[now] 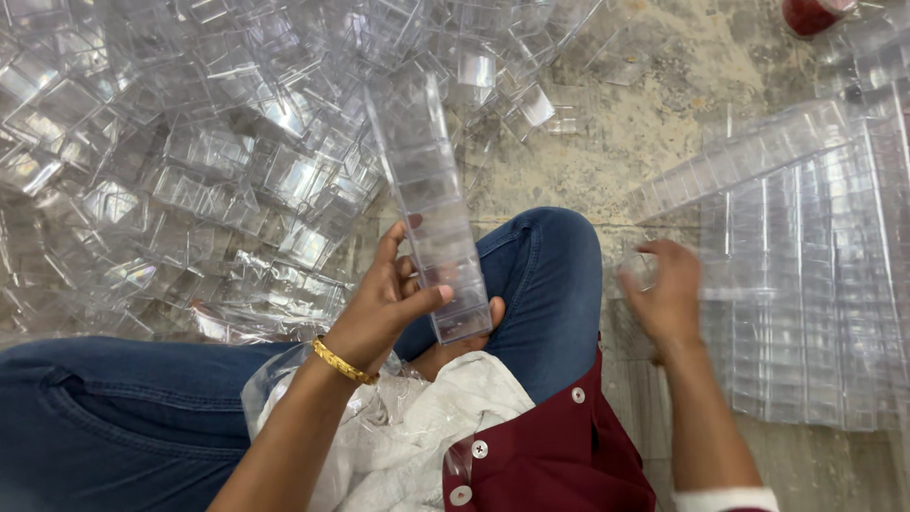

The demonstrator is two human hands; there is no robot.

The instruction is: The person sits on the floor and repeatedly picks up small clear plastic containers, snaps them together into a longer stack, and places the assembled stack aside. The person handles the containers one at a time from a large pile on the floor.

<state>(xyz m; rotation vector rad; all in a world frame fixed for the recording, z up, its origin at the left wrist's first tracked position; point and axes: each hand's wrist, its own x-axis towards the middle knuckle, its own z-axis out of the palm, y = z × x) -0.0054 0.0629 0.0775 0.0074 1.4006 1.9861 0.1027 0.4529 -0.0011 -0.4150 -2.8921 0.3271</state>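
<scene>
A mottled stone floor is strewn at the left with a heap of clear plastic boxes. Above the blue-jeaned knee, the left hand wraps thumb and fingers round a tall stack of nested clear boxes, tilted upward. The right hand, blurred, fingers loosely curled, touches the laid rows of stacked boxes at right; whether it grasps one I cannot tell.

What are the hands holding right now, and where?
Left hand grips a tall stack of clear boxes near its lower end. Right hand touches laid stacks; hold unclear.
</scene>
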